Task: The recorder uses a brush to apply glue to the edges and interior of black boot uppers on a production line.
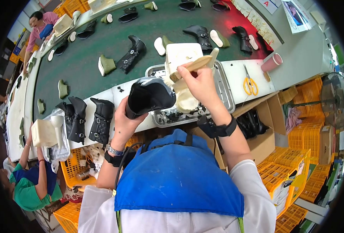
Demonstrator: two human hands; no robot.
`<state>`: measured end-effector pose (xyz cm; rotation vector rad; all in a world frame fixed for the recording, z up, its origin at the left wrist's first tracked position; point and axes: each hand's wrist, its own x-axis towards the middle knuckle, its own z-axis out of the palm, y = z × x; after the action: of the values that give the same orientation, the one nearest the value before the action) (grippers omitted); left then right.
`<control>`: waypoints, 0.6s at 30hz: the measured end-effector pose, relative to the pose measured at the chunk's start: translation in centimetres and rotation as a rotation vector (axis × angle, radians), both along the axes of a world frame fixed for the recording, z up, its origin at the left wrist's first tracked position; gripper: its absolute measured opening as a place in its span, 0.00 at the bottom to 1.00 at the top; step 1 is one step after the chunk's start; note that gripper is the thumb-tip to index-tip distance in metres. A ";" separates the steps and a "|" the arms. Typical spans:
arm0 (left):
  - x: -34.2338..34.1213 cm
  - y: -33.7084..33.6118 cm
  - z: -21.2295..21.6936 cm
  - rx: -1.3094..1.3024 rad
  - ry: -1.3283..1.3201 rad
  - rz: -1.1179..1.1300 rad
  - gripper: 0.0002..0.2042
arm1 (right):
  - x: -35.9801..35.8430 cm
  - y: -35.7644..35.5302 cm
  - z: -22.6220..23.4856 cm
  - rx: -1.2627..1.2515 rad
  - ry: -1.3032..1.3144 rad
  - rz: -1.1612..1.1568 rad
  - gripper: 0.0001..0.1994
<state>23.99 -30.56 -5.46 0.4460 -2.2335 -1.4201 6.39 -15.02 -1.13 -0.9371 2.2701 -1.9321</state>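
Observation:
My left hand point(125, 123) is wrapped round a black boot point(137, 101), its wide opening tipped up toward me. A whitish coating shows along part of the far rim. My right hand point(201, 87) pinches a flat wooden-handled brush point(200, 63). Its bristle end points left, close to the boot's rim; whether it touches, I cannot tell. Just beyond that hand a cream plastic container point(182, 53) stands over a metal tray point(227, 87). A pale cup-like vessel point(187, 101) sits under my right wrist, and small black scraps lie in the tray.
Black boots point(101, 120) stand left on the white ledge. More boots and green pieces with white soles point(106, 65) lie on the green belt point(86, 58). Orange-handled scissors point(250, 84) and a pink cup point(272, 63) are right. Yellow crates point(284, 167) flank me; two people work left.

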 end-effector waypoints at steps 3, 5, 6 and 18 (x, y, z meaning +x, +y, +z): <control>0.1 0.1 0.4 0.007 -0.012 -0.067 0.26 | -0.7 -0.6 0.6 -0.034 0.010 0.169 0.10; 0.4 0.2 1.2 0.081 -0.033 -0.091 0.26 | -1.1 -1.0 0.2 -0.012 0.056 0.188 0.10; 0.5 0.2 1.1 0.080 -0.033 -0.096 0.26 | -1.3 -1.0 -0.1 0.012 0.101 0.213 0.10; 0.0 0.0 -0.4 0.036 0.084 0.068 0.25 | 0.5 0.3 -1.0 0.141 0.159 0.085 0.10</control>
<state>23.95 -30.52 -5.86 0.4616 -2.1091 -1.4200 6.85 -14.70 -2.16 -1.1869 2.3689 -1.6957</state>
